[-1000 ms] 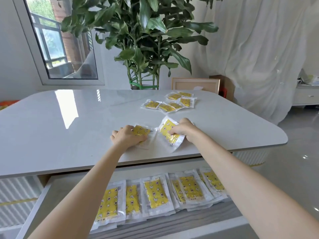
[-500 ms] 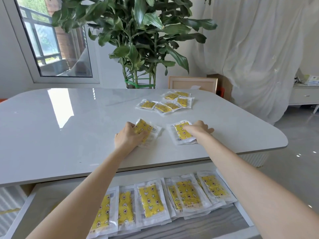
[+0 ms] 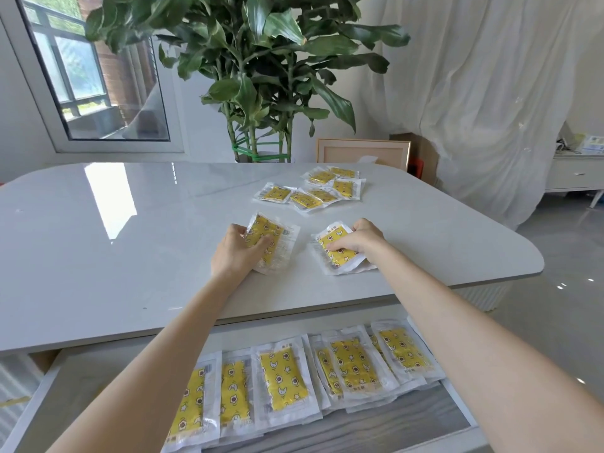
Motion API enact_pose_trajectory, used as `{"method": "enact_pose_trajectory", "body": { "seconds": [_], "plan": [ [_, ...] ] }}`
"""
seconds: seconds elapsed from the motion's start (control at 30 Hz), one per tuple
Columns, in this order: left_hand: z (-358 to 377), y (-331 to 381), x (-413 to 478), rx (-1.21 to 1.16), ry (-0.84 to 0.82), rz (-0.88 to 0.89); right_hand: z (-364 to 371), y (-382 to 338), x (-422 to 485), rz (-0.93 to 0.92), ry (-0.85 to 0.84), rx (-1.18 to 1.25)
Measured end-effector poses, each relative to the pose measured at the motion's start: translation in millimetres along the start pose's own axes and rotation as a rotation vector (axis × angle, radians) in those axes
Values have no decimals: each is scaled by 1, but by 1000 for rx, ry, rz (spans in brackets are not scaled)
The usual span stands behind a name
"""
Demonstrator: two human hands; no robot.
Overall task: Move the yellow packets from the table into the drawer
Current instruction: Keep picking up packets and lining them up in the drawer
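Note:
My left hand (image 3: 237,251) grips a small stack of yellow packets (image 3: 277,241) on the white table (image 3: 98,256), fingers curled over their left edge. A little to the right, my right hand (image 3: 358,240) holds another small stack of yellow packets (image 3: 340,259), fingers curled on top and thumb at the near side. Several more yellow packets (image 3: 313,191) lie loose farther back on the table. Below the table's front edge the open drawer (image 3: 376,429) holds a row of several yellow packets (image 3: 282,374).
A large potted plant (image 3: 258,76) stands behind the table, with a wooden frame (image 3: 362,153) leaning beside it. A window (image 3: 94,70) is at the back left. At the right hang white curtains (image 3: 483,93), with a low white cabinet (image 3: 572,173) past them.
My right hand has laid its packet flat onto a stack and now curls over it. My left hand has closed round its packets and tilted their far edge up slightly.

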State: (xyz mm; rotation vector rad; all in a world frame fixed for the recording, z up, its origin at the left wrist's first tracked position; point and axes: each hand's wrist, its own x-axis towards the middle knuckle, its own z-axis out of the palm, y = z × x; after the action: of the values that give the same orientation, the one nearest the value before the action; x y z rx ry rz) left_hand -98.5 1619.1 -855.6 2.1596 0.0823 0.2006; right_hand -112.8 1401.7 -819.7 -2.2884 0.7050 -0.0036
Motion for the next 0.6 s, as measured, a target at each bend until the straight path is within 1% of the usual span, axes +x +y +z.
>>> {"method": "enact_pose_trajectory", "body": {
  "seconds": [0.1, 0.2, 0.37, 0.5, 0.6],
  "plan": [
    [-2, -1, -3, -144, 13, 19, 0, 3, -6, -33, 35, -5],
    [-7, 0, -13, -311, 10, 43, 1, 10, -12, -78, 58, 77],
    [-26, -2, -37, -480, -86, 26, -3, 17, -32, -170, 41, 188],
    [-47, -2, -60, -550, -97, 23, -7, 18, -55, -229, -40, 285],
    [-66, -5, -77, -560, -153, 15, -8, 20, -74, -287, -138, 315]
  ]
}}
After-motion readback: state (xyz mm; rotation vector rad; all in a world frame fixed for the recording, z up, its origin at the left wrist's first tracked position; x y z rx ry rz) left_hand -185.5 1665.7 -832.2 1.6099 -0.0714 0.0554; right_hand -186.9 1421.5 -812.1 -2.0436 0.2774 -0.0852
